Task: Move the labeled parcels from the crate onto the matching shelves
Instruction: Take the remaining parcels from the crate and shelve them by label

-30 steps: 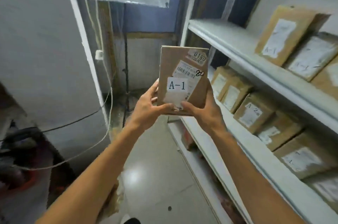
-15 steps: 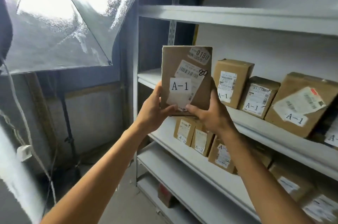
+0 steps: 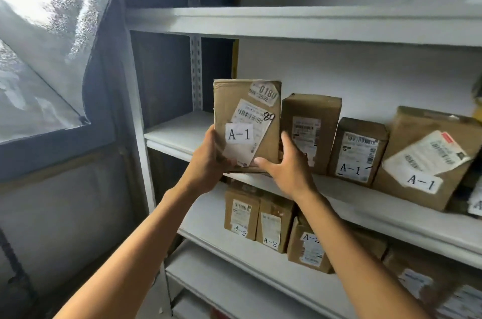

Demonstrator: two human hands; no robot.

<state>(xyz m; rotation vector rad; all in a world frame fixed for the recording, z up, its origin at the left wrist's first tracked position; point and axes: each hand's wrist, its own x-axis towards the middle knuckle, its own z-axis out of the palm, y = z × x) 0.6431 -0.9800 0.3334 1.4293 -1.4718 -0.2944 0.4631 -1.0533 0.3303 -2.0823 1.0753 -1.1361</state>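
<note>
Gripped upright by left hand (image 3: 208,162) and right hand (image 3: 284,170), brown cardboard A-1 parcel (image 3: 246,120) at white metal A-1 shelf (image 3: 180,133); next, likely set down beside neighbouring parcel (image 3: 310,131).

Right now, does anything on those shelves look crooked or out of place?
Mostly tidy. The big A-1 parcel at the right of the A-1 shelf sits tilted, its labels slanting, while its neighbours stand straighter. The held parcel matches that shelf's labels.

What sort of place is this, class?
Probably a parcel storeroom or sorting depot: white metal shelves hold brown parcels tagged A-1 and A-2, and two hands lift another A-1 parcel.
</note>
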